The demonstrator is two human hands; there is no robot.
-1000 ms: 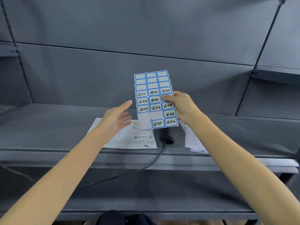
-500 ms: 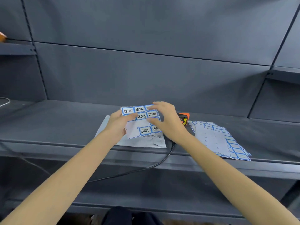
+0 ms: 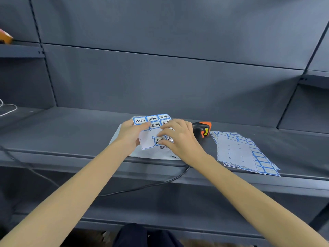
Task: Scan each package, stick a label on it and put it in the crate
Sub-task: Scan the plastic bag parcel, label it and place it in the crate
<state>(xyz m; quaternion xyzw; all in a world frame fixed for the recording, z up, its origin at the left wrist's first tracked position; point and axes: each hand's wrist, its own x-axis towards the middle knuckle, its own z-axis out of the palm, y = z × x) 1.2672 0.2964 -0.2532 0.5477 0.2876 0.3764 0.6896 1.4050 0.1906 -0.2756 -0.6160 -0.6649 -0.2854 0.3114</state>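
Change: since 1 s ago label sheet (image 3: 151,125) came down from upright in mid-air to low over the package; L hand joined R on it. Little shift vs 0.5 s ago.
L hand (image 3: 130,135): holds sheet's left edge, thumb on top near upper-left label, fingers curled under; pinching the sheet.
R hand (image 3: 178,138): over sheet's right half, fingers (image 3: 162,133) bent, tips at a label (image 3: 159,140) in bottom row; looks like pinching/peeling its edge, can't tell if lifted yet.
Sheet: blue-bordered labels w/ black handwriting, top rows full, middle mostly bare backing.
Package (image 3: 154,153): flat white mailer, lies on shelf (image 3: 71,132) near front edge, directly under sheet and both hands; mostly covered, printed logo shows at its near side.
Scanner (image 3: 202,129): black w/ orange trim, on shelf just right of R hand; cable (image 3: 142,188) drops over shelf edge, runs left.
Spare sheets (image 3: 243,152): fanned stack on shelf right of scanner, apart from package.
Far left: white cord (image 3: 8,109) on shelf; orange item (image 3: 5,35) on upper shelf, cut off by frame.
Crate: can't tell where.
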